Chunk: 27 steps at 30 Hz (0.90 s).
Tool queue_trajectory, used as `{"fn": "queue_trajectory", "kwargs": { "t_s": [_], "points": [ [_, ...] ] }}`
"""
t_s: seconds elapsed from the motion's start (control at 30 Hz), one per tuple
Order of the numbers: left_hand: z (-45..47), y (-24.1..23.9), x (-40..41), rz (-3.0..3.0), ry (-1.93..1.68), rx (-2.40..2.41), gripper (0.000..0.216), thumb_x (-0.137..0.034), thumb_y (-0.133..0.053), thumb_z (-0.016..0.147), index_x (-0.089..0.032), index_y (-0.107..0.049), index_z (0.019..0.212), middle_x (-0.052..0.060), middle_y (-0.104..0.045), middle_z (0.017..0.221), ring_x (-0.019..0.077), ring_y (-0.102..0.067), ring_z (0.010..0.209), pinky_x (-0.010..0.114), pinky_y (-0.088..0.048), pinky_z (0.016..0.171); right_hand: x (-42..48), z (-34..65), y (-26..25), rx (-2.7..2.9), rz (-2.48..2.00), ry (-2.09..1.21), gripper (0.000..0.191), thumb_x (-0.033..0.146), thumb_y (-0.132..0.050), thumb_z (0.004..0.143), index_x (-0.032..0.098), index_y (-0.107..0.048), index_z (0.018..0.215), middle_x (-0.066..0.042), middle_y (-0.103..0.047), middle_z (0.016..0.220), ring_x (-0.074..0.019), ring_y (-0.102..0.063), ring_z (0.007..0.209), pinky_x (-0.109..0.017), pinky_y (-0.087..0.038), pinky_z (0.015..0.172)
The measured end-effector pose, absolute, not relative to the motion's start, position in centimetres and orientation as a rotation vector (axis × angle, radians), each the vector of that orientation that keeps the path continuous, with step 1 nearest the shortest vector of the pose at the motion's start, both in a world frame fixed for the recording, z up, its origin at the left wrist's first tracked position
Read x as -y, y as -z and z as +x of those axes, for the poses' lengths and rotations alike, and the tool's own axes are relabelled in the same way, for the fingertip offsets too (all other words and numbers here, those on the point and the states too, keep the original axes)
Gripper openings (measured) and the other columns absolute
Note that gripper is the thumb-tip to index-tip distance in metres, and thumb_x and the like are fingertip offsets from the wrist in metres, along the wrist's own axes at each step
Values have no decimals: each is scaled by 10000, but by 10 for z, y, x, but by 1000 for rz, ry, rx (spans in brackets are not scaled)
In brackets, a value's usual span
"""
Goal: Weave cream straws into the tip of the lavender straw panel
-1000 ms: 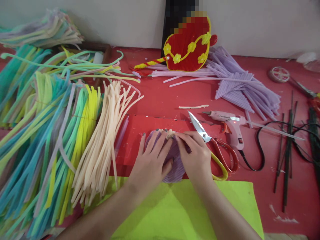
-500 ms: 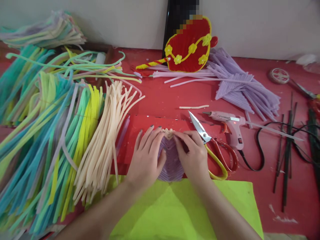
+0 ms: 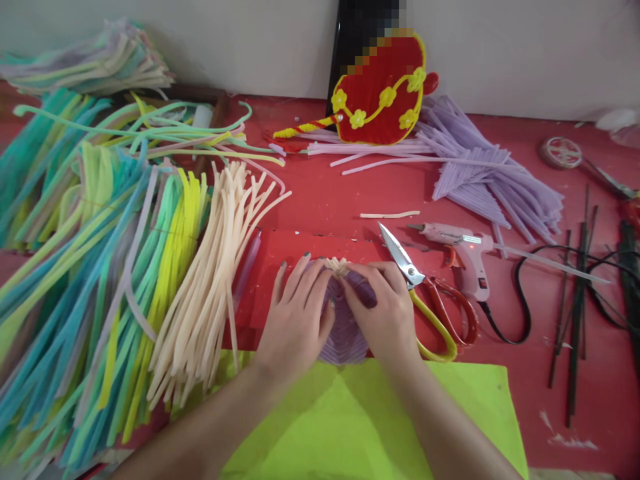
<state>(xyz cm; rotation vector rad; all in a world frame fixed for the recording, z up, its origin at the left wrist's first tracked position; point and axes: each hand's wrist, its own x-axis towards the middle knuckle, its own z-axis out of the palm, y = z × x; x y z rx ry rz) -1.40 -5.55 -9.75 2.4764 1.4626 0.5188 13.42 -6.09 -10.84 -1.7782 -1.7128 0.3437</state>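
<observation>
Between my hands lies a lilac pipe-cleaner panel (image 3: 343,337), laid in V-shaped rows with a cream tip (image 3: 337,267) at its far end. My left hand (image 3: 297,307) holds the panel's left side, thumb on the lilac rows and fingertips beside the tip. From the right, my right hand (image 3: 383,303) pinches the panel just below the cream tip, thumb and forefinger close together. The fingers cover much of the upper panel. Close to my right hand rest scissors (image 3: 410,273) with one yellow and one red handle loop.
Bundled pipe cleaners (image 3: 200,280) in several colours fill the left side. A pink glue gun (image 3: 467,250) with a black cord lies at right, near dark green stems (image 3: 577,320). Behind are lilac pipe cleaners (image 3: 495,173) and a red fan (image 3: 385,100). A yellow-green sheet (image 3: 350,427) lies in front.
My right thumb and forefinger have shifted slightly up and left, closer to the cream tip. My left hand stays almost in place. The view has shifted a little.
</observation>
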Motion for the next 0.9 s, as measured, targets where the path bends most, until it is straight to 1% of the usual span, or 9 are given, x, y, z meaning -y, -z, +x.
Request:
{"fn": "queue_trajectory", "kwargs": {
  "t_s": [0.2, 0.3, 0.67, 0.9],
  "points": [
    [-15, 95, 54, 2417, -547, -1677, 377, -168, -453, 875, -127, -484, 1248, 167, -534, 1296, 316, -408, 1295, 557, -327, 1072, 61, 134, 107, 1695, -1778, -357, 171, 265, -579, 844, 231, -642, 999, -53, -553, 899, -197, -571, 854, -391, -520, 757],
    [-15, 95, 54, 2425, -496, -1680, 379, -180, -462, 874, -146, -489, 1251, 167, -519, 1299, 330, -394, 1300, 576, -324, 1063, 60, 133, 107, 1693, -1783, -358, 172, 267, -578, 842, 235, -647, 996, -51, -552, 897, -198, -572, 854, -394, -521, 756],
    [-14, 96, 56, 2425, -428, -1665, 373, -183, -450, 884, -143, -508, 1250, 168, -500, 1303, 333, -369, 1314, 577, -307, 1075, 60, 133, 106, 1695, -1794, -356, 175, 258, -589, 836, 229, -646, 1000, -56, -551, 907, -199, -567, 860, -383, -515, 757],
    [-15, 99, 52, 2396, -477, -1634, 370, -172, -453, 879, -136, -502, 1244, 172, -489, 1283, 329, -370, 1310, 564, -316, 1078, 60, 132, 105, 1687, -1801, -379, 178, 255, -578, 838, 234, -640, 1003, -55, -561, 909, -206, -568, 873, -393, -514, 762]
  ]
}}
